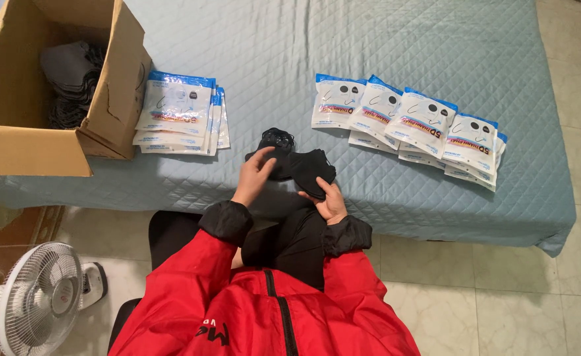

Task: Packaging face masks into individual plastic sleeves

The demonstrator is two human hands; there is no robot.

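My left hand (254,177) and my right hand (330,200) hold black face masks (303,168) over the near edge of a blue quilted bed (382,39). The right hand supports a folded black mask from below. The left hand's fingers rest on the pile of black masks (277,142) beside it. Red jacket sleeves with black cuffs cover both wrists.
A stack of white and blue pouches (178,112) lies left of the hands. A fanned row of filled pouches (415,125) lies to the right. An open cardboard box (116,86) with dark masks inside stands at the far left. A white fan (36,300) sits on the floor.
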